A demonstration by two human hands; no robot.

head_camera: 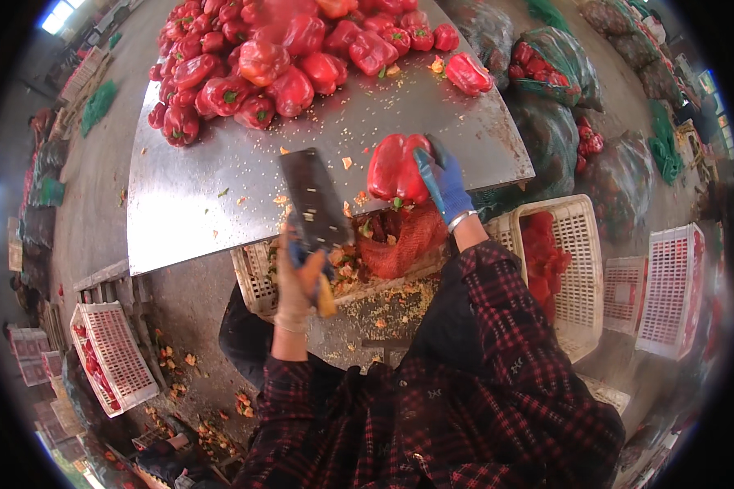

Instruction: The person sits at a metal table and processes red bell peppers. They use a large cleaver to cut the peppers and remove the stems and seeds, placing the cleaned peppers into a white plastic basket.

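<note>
My left hand (301, 269) grips a broad-bladed cleaver (315, 192) by its handle; the yellow handle end shows below my fist. The dark blade points up over the table's near edge, blurred, with pale seeds stuck on it. In a blue glove, my right hand (445, 180) holds a large red bell pepper (397, 168) by its right side, its green stem end facing me. Behind both hands, a heap of red bell peppers (263, 64) covers the far part of the metal table (183, 202). One separate pepper (468, 74) lies near the table's right edge.
Below the table edge, a plastic crate (255, 275) holds pepper scraps and a red mesh bag (404, 247). Right of me, another crate (566, 287) contains red pepper pieces. Filled mesh sacks (541, 140) stand beyond. At lower left are a crate (119, 354) and a person's arm (165, 443).
</note>
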